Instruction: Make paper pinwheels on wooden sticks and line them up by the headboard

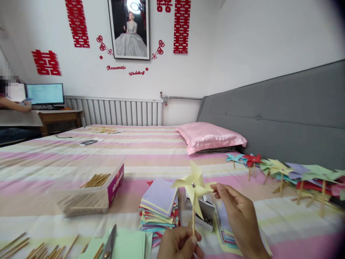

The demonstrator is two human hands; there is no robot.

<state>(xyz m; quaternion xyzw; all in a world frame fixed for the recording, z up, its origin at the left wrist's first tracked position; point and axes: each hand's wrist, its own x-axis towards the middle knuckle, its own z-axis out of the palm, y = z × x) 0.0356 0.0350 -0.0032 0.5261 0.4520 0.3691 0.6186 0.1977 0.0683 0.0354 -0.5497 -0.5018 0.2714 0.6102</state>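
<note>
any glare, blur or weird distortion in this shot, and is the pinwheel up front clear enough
Head view: a bright round reflection glares on the framed portrait; head view: the right-hand corners darken to black; head view: blocky pixelation hides part of the person at far left; head view: the yellow pinwheel in the left hand looks clear, its blades distinct.

A bedroom: pink pillow, grey headboard.

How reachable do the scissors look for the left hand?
Probably yes: the scissors lie uncovered on green paper nearby, though the left hand, holding the pinwheel stick, would likely need freeing first.
</note>
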